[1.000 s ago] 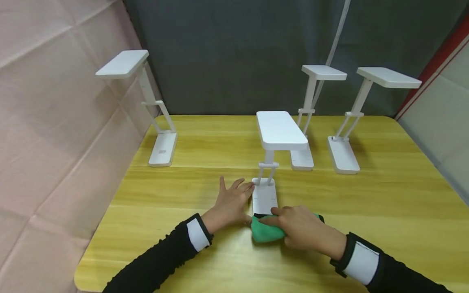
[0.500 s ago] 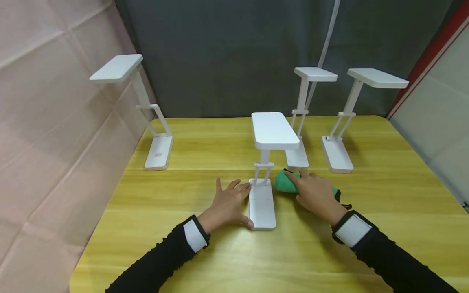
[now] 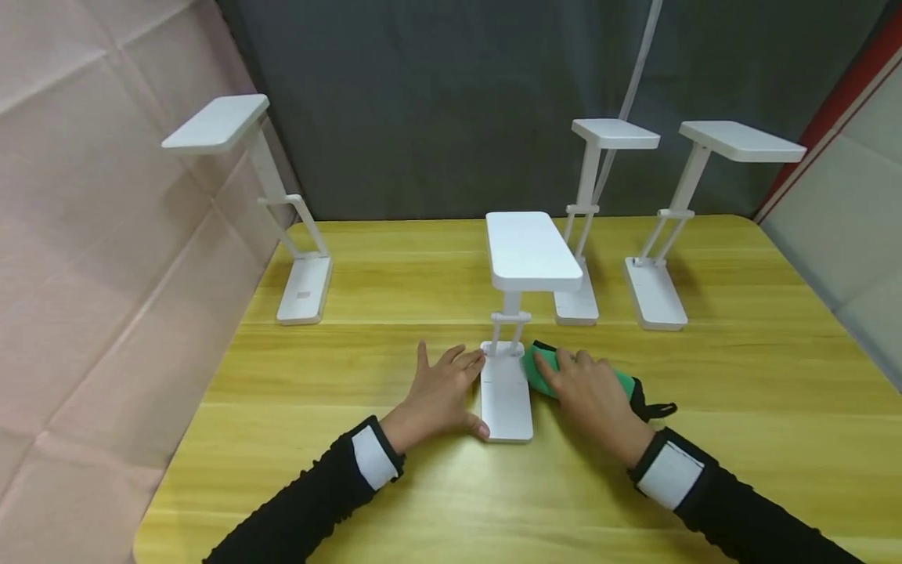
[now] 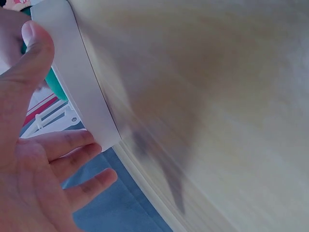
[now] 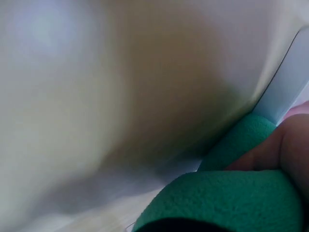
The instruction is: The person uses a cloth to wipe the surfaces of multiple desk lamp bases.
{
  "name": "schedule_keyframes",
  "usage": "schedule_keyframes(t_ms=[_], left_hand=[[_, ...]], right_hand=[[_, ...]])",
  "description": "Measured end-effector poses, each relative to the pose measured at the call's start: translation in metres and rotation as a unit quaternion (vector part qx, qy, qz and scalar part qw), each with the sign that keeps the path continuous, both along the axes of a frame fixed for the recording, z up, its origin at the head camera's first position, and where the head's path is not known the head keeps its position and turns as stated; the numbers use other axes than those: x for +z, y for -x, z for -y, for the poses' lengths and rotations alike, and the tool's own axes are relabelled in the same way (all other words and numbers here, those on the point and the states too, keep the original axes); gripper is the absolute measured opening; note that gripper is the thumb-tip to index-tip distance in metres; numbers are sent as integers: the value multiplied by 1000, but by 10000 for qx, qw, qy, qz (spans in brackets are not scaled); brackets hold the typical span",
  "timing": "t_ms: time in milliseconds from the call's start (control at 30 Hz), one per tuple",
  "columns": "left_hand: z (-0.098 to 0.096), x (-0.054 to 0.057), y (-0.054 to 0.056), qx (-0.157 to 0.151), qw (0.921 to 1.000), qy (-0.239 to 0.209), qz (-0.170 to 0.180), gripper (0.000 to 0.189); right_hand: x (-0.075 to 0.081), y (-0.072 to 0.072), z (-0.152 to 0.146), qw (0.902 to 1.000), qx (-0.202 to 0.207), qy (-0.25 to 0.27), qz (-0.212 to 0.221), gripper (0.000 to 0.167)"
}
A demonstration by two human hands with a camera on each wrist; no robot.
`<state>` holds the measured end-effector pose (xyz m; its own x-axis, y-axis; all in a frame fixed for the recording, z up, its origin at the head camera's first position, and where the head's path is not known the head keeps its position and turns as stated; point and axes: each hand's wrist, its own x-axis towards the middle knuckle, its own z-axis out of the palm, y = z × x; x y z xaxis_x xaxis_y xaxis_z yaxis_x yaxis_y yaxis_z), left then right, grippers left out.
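Front-centre on the yellow wood-grain table (image 3: 395, 282): white folding lamp (image 3: 512, 302), flat rounded-rectangle head (image 3: 534, 251), slab base (image 3: 506, 407). Right hand (image 3: 593, 401) grips bunched green black-trimmed cloth (image 5: 231, 195), which touches base's right side; left hand (image 3: 438, 395), fingers apart, touches left side. Cloth's fuzzy nap shows only in right wrist view. Three more white lamps (image 3: 655, 298) behind.

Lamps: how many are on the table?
4: the left lamp at back left, the front lamp in the centre, the middle lamp behind it and rightward, the right lamp farthest right.
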<state>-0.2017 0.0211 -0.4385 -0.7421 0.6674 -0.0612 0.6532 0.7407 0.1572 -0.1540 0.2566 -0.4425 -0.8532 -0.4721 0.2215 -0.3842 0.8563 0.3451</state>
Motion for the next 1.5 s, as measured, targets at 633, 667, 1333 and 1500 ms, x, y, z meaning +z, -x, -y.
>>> schedule_keyframes(t_ms=[633,667,1333,1500], left_hand=[[3,4,2,19,9998,-51,179,111],[3,4,2,25,9998,-29,170,111],[-2,5,0,-7,10000,49,-17,113],[-2,3,2,-17,10000,56,-29,113]], right_hand=[[41,-25,-23,9939,686,275,814,67],[39,-16,-23,9964,537,292,592,65],[5,-27,10,9984,26,-571,-24,42],[9,-55,10,9964,315,-624,481,47]])
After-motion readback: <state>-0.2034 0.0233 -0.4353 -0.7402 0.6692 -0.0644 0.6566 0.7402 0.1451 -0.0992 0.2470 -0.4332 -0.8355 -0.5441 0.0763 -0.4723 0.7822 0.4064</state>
